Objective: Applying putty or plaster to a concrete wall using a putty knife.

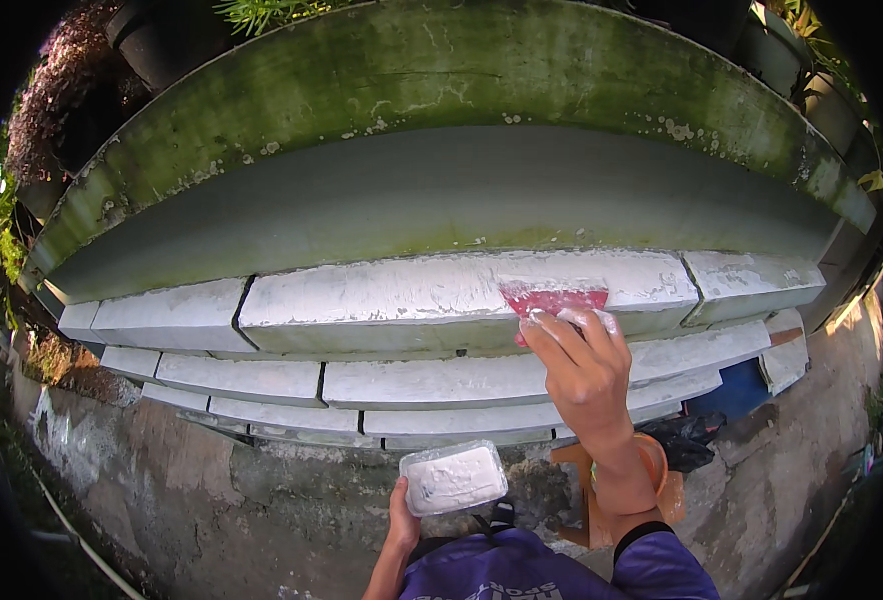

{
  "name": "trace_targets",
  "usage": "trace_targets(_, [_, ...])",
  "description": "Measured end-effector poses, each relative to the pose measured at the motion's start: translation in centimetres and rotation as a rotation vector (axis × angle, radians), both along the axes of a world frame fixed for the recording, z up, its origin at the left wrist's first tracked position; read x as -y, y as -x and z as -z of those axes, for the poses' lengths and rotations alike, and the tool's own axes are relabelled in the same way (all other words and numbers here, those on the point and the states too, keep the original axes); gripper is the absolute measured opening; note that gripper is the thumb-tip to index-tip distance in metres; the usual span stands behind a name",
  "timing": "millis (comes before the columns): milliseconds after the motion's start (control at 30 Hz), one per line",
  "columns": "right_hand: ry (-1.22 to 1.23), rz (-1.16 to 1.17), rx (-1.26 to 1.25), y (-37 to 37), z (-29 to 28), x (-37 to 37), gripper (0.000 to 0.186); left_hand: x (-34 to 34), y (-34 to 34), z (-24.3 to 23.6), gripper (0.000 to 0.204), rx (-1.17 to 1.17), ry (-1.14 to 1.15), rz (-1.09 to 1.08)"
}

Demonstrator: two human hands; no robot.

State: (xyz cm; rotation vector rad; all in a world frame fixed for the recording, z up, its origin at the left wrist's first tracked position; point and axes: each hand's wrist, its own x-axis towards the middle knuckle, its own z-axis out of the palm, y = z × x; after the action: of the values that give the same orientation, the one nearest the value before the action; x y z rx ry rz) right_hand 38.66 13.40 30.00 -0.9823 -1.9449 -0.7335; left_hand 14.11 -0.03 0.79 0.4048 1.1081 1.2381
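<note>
My right hand (583, 365) grips a red scraper (553, 297) smeared with white paste, its blade against the uppermost white-coated ledge (381, 295), right of that slab's middle. Part of the scraper's handle is hidden by my fingers. My left hand (401, 508) holds a clear plastic container (451, 476) of white paste low in front of me, below the stepped ledges. The paste has a roughly smoothed surface.
Above stands a mossy green wall (381, 75) with potted plants (161, 45) behind it. More pale slabs (231, 375) step down below. An orange stool or stand (586, 500), a black bag (681, 432) and a blue object (726, 390) sit at lower right on concrete (141, 480).
</note>
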Motion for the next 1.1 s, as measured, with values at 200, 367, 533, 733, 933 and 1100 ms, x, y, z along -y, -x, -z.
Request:
trace_targets(200, [-0.09,-0.061,-0.077,1.9,-1.0,1.7,0.023,0.3,0.8,0.6,0.069,-0.01,-0.023,-0.034])
trace_targets(367, [-0.061,-0.111,-0.026,3.5,0.3,0.4,0.021,-0.2,1.5,0.6,0.07,-0.015,-0.041,-0.016])
trace_targets(533, [-0.113,-0.134,-0.061,4.2,-0.3,1.7,0.021,0.0,1.8,0.1,0.071,-0.002,-0.044,-0.052])
trace_targets(733, [-0.074,-0.146,-0.043,6.4,0.3,-0.3,0.02,-0.2,2.2,0.4,0.071,-0.025,-0.047,-0.023])
trace_targets(933, [-0.091,-0.204,-0.138,7.0,-1.3,0.4,0.025,0.2,3.2,0.0,0.071,-0.015,-0.048,-0.032])
trace_targets(1100, [-0.04,-0.185,-0.056,7.9,-0.4,-1.0,0.019,0.3,4.2,0.8,0.071,0.002,-0.038,-0.028])
